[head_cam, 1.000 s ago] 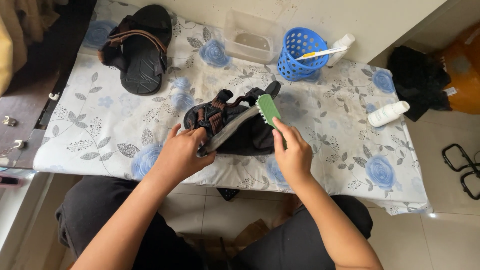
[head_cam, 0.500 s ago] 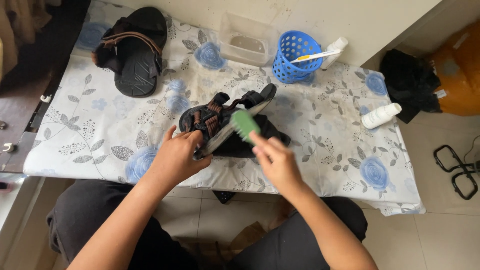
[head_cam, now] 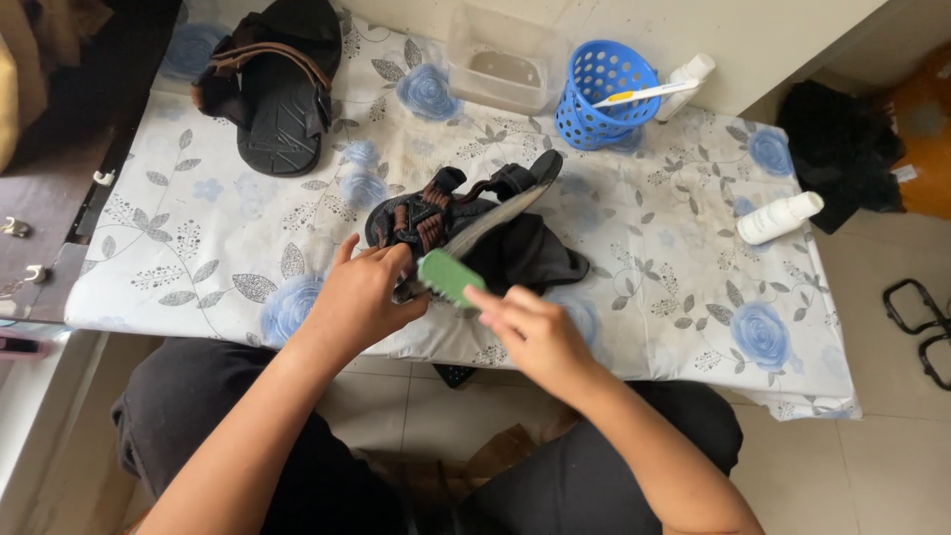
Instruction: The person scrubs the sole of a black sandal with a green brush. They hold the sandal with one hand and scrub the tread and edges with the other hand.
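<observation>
Fingers of the left hand (head_cam: 362, 297) wrap the near end of a black strapped sandal (head_cam: 456, 213) tilted on a dark cloth (head_cam: 535, 260); the right hand (head_cam: 530, 332) grips a green brush (head_cam: 451, 277) against its sole. A blue basket (head_cam: 599, 99) stands at one o'clock.

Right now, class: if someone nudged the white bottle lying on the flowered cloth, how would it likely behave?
The white bottle lies on its side, so its round body would probably roll rather than slide. It looks like small plastic, likely light and not fragile. It rests near the edge of the table, so a push that way might send it off.
</observation>
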